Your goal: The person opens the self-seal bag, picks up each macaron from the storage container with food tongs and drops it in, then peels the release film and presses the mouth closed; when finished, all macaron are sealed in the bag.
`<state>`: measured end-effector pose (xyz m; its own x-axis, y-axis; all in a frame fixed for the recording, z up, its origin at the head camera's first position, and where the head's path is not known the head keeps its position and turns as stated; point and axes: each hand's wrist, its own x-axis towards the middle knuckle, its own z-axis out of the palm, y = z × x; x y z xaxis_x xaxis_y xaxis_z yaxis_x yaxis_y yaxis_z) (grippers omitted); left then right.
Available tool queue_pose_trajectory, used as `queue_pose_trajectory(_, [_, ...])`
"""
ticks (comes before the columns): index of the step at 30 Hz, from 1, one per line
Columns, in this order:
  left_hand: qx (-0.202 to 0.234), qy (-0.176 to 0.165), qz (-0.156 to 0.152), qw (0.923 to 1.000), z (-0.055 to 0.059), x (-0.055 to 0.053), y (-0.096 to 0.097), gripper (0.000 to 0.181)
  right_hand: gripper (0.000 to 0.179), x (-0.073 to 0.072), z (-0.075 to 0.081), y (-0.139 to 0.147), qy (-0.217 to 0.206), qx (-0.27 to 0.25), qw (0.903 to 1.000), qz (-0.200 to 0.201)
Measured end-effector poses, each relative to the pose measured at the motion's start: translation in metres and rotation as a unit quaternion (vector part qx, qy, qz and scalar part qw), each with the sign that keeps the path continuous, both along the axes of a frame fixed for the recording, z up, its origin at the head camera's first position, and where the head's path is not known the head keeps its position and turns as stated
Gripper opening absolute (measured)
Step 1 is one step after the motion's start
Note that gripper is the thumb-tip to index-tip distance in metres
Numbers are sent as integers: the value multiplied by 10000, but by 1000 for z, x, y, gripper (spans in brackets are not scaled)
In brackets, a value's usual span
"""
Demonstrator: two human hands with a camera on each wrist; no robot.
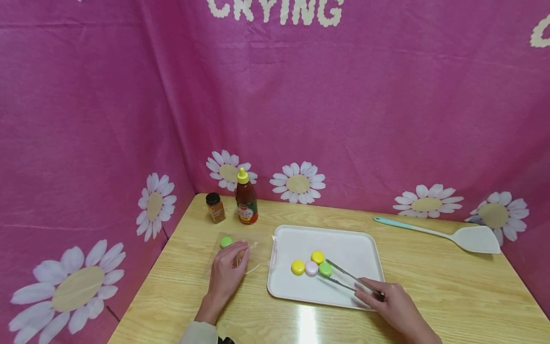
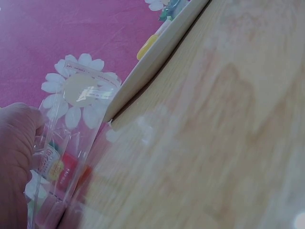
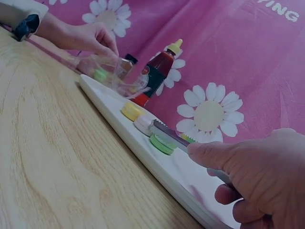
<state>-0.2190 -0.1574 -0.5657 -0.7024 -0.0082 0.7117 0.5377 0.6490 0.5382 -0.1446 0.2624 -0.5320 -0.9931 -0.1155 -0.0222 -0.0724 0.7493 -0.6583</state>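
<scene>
My left hand (image 1: 227, 270) pinches a clear plastic bag (image 2: 90, 78) on the table, left of the white tray (image 1: 343, 243). One green macaron (image 1: 226, 241) shows inside the bag, just beyond the fingers. My right hand (image 1: 395, 303) grips metal tongs (image 3: 167, 131) between thumb and fingers, reaching in over the tray's right side. The tongs' spread tips lie on either side of a green macaron (image 1: 325, 269). Close beside it on the tray sit a pale lilac macaron (image 1: 311, 268) and two yellow macarons, one behind (image 1: 317, 257) and one farther left (image 1: 298, 267).
A red sauce bottle with a yellow cap (image 1: 247, 200) and a small dark-lidded spice jar (image 1: 216, 209) stand at the back left. A spatula with a turquoise handle (image 1: 472, 239) lies at the back right. Pink flowered cloth (image 1: 343, 105) hangs behind the wooden table (image 1: 429, 272).
</scene>
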Motion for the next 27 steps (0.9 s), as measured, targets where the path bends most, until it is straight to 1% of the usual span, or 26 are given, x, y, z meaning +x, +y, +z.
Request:
queue_pose_trajectory(5, [-35,-8,28,10000,-1,0,-1,17,48,0,0,1,-99,92,9999,9])
queue_pose_trajectory(12, [12,-13,-4,10000,0,0,-1,17,49,-2,-1,4,-535,183,9984,-76])
queue_pose_trajectory(14, [16,-34,-4,10000,0,0,0,17,50,-2,-1,5,-552,239,9982,-53])
queue_pose_trajectory(19, [22,-56,41,10000,0,0,0,17,50,-2,-2,9,-420,247,9988,106])
queue_pose_trajectory(27, [9,-41,36,10000,-1,-1,-1,16,47,-3,-3,11,-180,305,9991,240])
